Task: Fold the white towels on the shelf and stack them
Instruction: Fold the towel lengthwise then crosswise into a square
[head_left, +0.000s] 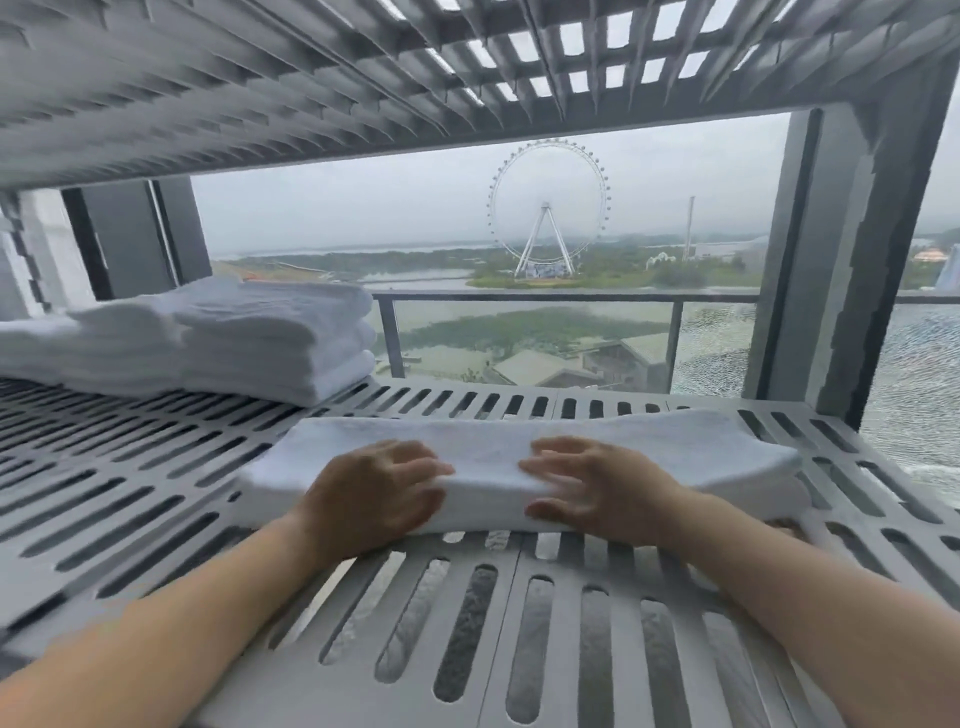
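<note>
Blurred by motion: left hand (374, 493) and right hand (597, 488), with smeared fingers; press or grip not determinable. Hidden beneath both: middle of near edge of folded towel (483, 452). Cut off at left edge: towel stack (270, 343); layer count not legible. Cut off at bottom edge: both forearms. Smeared at near left: slots of shelf (130, 467). Cut off at top edge: upper shelf (311, 78).

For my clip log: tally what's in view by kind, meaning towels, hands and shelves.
Loose towel: 1
Towels in the stack: 3 by the edges showing; its left part is unclear
Hands: 2, left hand and right hand
Shelves: 2, lower shelf and upper shelf
Total: 8
</note>
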